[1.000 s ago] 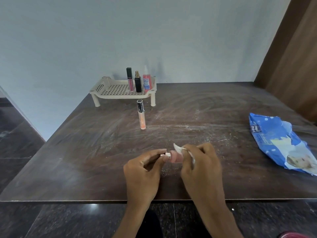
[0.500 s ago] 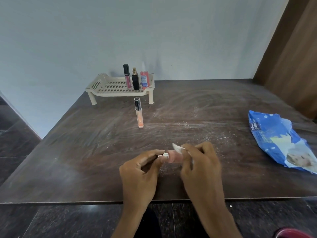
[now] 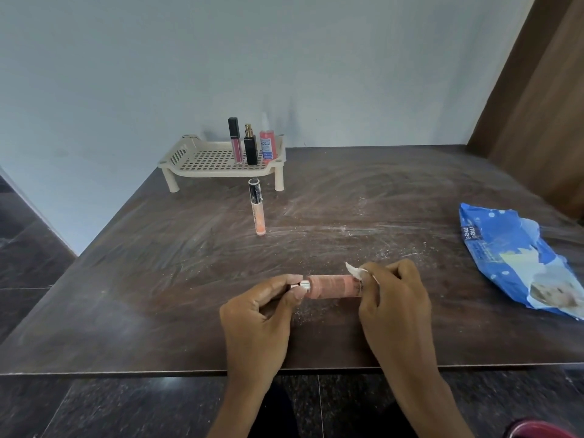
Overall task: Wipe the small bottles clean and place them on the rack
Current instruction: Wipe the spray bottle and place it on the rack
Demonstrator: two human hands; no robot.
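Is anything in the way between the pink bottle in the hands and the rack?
Yes. An orange tube stands upright on the table just in front of the rack, roughly between it and the pink bottle. Lifted over the tube, the bottle likely fits on the rack's bare left part.

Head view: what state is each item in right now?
Pink cylindrical bottle: horizontal, held at both ends.
Left hand: pinches its silver cap.
Right hand: grips white wipe at its base.
Orange gloss tube: upright on table, off rack.
Cream plastic rack: three bottles upright.
Blue wipes packet: lying flat.
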